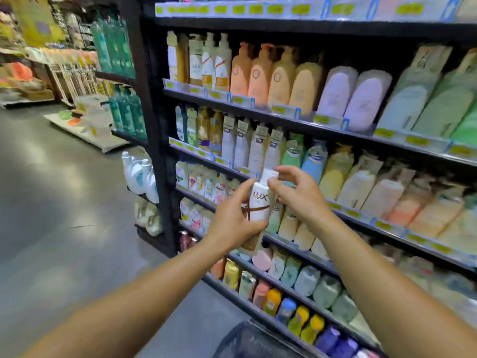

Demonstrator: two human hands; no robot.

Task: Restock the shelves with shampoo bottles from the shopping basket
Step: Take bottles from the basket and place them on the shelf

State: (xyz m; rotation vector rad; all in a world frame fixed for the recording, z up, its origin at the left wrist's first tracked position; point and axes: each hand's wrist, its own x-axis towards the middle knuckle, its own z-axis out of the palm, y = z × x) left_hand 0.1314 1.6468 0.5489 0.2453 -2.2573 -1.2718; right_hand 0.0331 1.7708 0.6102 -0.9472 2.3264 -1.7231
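A white shampoo bottle with a brown ribbon print and gold lettering stands upright in front of the shelves, at mid height. My left hand wraps its lower body from the left. My right hand pinches the bottle's white cap between thumb and fingers. The black shelving unit fills the right half of the view, its rows packed with bottles and refill pouches. The dark mesh shopping basket shows at the bottom edge, below my arms; its contents are hidden.
Grey aisle floor stretches away on the left. An end rack with green bottles and white jugs stands at the shelving's left end. A low pallet with plastic tubs lies farther back.
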